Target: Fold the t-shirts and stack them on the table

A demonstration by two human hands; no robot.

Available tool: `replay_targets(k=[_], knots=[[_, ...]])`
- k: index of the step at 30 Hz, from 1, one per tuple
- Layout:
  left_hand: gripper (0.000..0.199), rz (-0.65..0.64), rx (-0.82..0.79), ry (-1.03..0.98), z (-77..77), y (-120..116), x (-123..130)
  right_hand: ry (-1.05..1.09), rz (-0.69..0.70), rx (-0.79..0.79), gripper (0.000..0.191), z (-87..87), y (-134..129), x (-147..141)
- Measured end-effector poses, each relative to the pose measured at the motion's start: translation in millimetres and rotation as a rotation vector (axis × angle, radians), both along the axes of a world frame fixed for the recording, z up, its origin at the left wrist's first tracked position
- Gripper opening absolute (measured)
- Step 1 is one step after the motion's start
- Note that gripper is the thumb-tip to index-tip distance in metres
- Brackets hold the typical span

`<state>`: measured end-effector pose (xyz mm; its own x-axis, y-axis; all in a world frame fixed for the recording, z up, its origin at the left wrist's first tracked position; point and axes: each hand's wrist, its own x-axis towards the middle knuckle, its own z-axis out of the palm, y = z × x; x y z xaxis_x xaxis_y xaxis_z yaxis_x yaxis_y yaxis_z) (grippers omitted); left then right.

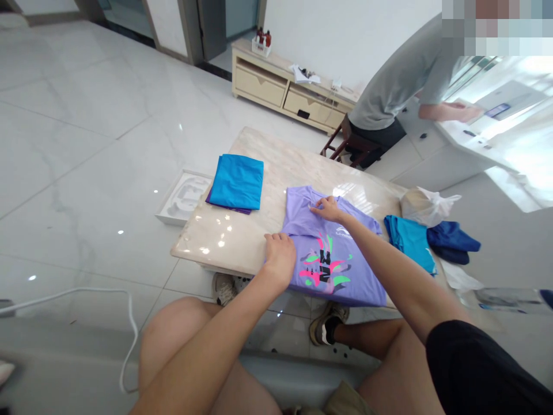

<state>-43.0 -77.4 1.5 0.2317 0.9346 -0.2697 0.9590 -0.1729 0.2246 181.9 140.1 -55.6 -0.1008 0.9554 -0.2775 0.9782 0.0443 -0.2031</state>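
Note:
A lavender T-shirt (360,271) with a colourful print lies on the marble-topped table (224,245), its lower edge hanging over the near side. My left hand (280,256) is closed over the shirt's left edge, fingers curled and partly hidden. Farther in, my right hand (329,208) pinches the fabric near the upper left of the shirt, which is rumpled there. To the left sits a folded bright blue garment (239,181) on top of a purple one (242,211).
Right of the shirt lie a folded teal garment (408,239), a dark blue one (453,239) and a white plastic bag (425,204). An open white box (173,202) is on the floor. A person (397,80) in grey sits beyond, at a desk.

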Motion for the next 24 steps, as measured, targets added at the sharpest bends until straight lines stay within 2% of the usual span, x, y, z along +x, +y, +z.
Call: replay_targets(k=[3,6,9,13,16,18,20,21,24], knots=[[0.041,0.032,-0.011,-0.033,5.9,-4.5,-0.5,0.015,0.036,0.01,0.017,8.3,-2.6,-10.1],[0.044,0.05,-0.02,-0.054,11.8,-8.8,-3.6,0.094,0.022,0.086,0.019,22.7,3.1,-25.0],[0.055,0.063,0.014,-0.057,17.0,-10.6,-9.9,0.194,-0.065,0.13,0.019,37.0,13.8,-52.1],[0.06,0.07,0.016,-0.035,22.4,-8.0,-18.8,0.252,-0.059,0.05,0.018,54.1,29.8,-113.0],[0.058,0.072,-0.015,-0.011,25.4,-4.1,-24.2,0.628,-0.045,-0.196,0.021,70.2,36.2,-160.7],[0.054,0.081,-0.039,0.001,26.1,-1.7,-27.2,0.807,-0.056,-0.305,0.026,82.5,35.8,-177.2],[0.049,0.097,-0.039,0.009,24.9,0.5,-29.3,0.846,-0.066,-0.295,0.027,93.0,34.6,-172.2],[0.047,0.103,-0.031,0.009,23.5,1.5,-30.0,0.831,-0.068,-0.262,0.026,96.5,34.5,-160.8],[0.045,0.09,-0.009,-0.01,16.2,3.9,-29.3,0.741,-0.095,-0.136,0.026,97.0,33.0,-95.7]])
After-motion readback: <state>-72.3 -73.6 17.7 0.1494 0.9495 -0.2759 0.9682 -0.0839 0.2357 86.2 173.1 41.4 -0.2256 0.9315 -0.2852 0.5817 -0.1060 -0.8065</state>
